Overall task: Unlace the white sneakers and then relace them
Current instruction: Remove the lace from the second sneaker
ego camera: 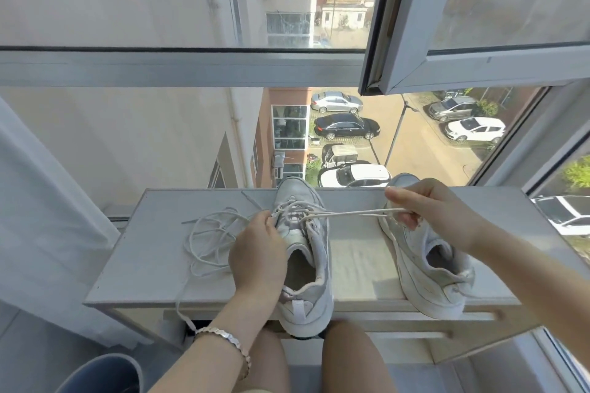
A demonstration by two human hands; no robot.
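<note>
At the right fingers [403, 201]: thumb and forefinger pinch one white lace [351, 211], the other fingers curled under it. The right hand [427, 212] hovers over the toe of the far-right sneaker [440, 284], and the lace runs taut from it, nearly level, leftward to the front eyelets of the middle sneaker [316, 265].

Left fingers [266, 219] curl round the left eyelet edge of that middle sneaker, near the tongue. The left hand [258, 249] lies along the shoe's side and steadies it. A silver bracelet [223, 336] is on that wrist.

Both sneakers rest on the white tabletop [354, 265], toes toward the window and well apart. The heel of the middle one overhangs the near edge.

A loose tangle of lace [210, 239] lies on the tabletop just left of the left hand, with one end trailing off the near edge.

Progress, as judged:
- Far-right sneaker shows no lace, so it looks fully unlaced and not yet relaced.
- Middle sneaker has lace only in the front few eyelets; the upper ones are bare.
- Cannot tell whether this pull draws lace out or tightens a fresh crossing.
- Either way, most of the lacing on both shoes is still to do.

Beyond the tabletop: an open window sash [479, 67], with parked cars far below. A blue bucket [105, 372] stands at lower left.
</note>
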